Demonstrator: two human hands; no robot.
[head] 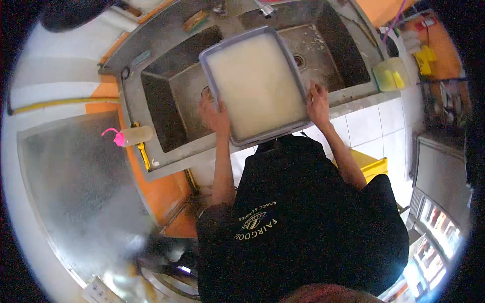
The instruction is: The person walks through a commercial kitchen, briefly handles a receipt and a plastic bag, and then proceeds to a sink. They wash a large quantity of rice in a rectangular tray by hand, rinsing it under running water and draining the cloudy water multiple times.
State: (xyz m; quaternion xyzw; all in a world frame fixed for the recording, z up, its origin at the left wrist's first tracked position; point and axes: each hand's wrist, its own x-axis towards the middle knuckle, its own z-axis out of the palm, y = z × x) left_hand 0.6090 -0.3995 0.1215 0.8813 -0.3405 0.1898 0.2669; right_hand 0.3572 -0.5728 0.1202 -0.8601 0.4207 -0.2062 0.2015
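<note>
A grey-purple plastic tray [261,138] lies across the divider between two sink basins, its near edge reaching over the counter front towards my body. Cloudy, cream-coloured liquid [257,79] fills most of it. My left hand [215,115] is at the tray's left side, blurred, with the thumb by the rim and the fingers outside it. Along the right rim is my right hand [318,104], its fingers bent close to the edge. Whether either hand grips the rim is not clear.
The left basin [189,98] and right basin [318,49] flank the tray. A squeeze bottle with a pink cap [120,139] lies at the counter's left end. A sponge [195,21] and faucet [265,9] are behind. At right hangs a translucent container [390,74]; below is a yellow crate [363,163].
</note>
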